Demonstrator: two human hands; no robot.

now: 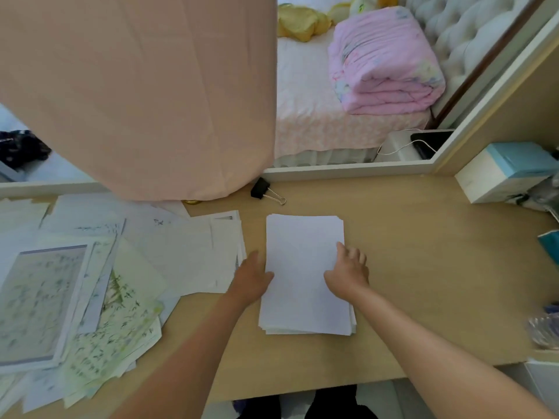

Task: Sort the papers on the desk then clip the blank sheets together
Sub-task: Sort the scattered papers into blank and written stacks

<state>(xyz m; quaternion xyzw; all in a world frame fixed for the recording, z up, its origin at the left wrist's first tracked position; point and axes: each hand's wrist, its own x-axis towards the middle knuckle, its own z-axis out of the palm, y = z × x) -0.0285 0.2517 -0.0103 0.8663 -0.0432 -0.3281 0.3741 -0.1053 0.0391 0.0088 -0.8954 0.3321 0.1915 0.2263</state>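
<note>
Squarely flanking the smooth rectangular paper stack (302,261), left hand (252,279) presses flat-fingered, right hand (348,273) grips its edge.

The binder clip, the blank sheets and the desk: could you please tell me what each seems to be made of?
Binder clip: likely metal, a black painted body with shiny bare wire handles.
Blank sheets: thin matte white paper, edges fanned in layers.
Desk: pale wood-look top, matte; the faint even grain suggests laminate, though I cannot be sure.
</note>
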